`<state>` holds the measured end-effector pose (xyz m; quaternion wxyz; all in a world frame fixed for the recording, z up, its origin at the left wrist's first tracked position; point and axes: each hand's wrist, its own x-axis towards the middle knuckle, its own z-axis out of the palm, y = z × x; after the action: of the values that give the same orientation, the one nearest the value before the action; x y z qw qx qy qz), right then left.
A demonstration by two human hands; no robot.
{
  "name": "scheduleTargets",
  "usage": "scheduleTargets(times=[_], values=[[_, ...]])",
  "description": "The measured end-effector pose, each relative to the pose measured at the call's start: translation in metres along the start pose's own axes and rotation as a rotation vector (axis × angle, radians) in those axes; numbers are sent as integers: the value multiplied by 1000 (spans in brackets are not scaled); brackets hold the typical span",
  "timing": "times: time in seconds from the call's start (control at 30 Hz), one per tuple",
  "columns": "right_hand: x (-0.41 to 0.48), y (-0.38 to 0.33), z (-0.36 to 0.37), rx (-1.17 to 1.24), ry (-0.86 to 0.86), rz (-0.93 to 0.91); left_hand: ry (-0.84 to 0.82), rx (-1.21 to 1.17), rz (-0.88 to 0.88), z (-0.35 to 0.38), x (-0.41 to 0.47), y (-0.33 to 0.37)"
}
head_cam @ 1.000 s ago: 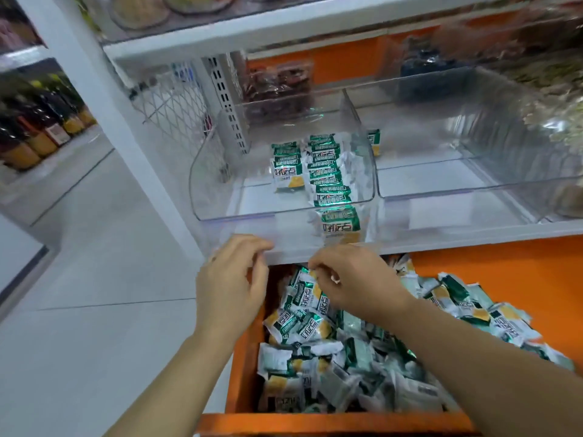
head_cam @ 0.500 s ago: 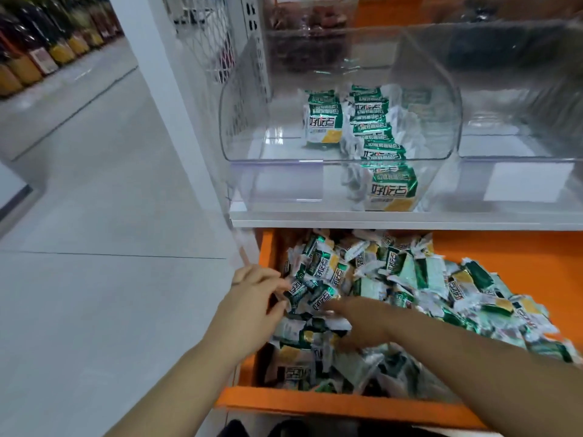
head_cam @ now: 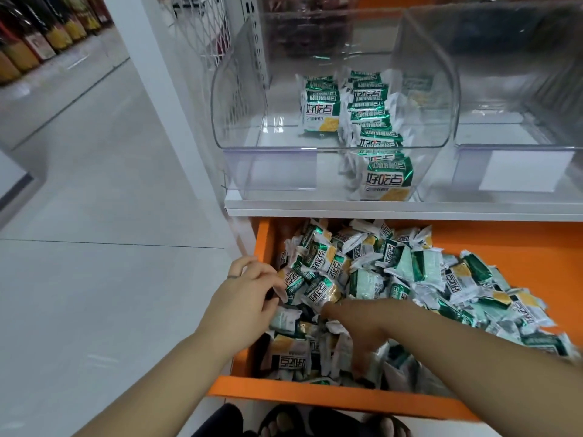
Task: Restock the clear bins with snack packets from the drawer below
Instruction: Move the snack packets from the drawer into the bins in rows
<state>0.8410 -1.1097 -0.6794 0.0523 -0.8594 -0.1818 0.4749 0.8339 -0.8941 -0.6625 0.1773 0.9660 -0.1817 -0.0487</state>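
Head cam: left hand [head_cam: 243,298] sits at the drawer's left edge, with fingers and thumb curled on the white crimped end of one snack packet [head_cam: 281,293]. Right hand [head_cam: 356,326] lies palm-down on the heap, fingertips buried among wrappers and thumb pointing down toward the front rim. Can't tell whether it's gripping anything.

Both hands are in the loose packets [head_cam: 410,272], green-and-white and jumbled. They fill the left and middle of the orange drawer [head_cam: 315,395], which is pulled out under the white shelf [head_cam: 378,211].

On the shelf, the left clear bin [head_cam: 239,171] holds the binned packets [head_cam: 375,121], a short row beside a longer row that reaches the front wall. The left half of its floor is bare. The right clear bin [head_cam: 473,159] stands just beside it and has a blank white label [head_cam: 523,171] on the front.

Bottles [head_cam: 31,48] line a shelf across the aisle, top left.
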Motion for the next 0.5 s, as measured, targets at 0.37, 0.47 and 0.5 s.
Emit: scheduleTargets(times=[0.37, 0.47, 0.5], values=[[-48, 12, -10, 253, 345, -89, -145, 90, 49, -21, -7, 9], [-69, 4, -15, 398, 542, -149, -202, -11, 22, -38, -9, 22], [-78, -1, -18, 422, 596, -159, -240, -61, 9, -45, -9, 29]])
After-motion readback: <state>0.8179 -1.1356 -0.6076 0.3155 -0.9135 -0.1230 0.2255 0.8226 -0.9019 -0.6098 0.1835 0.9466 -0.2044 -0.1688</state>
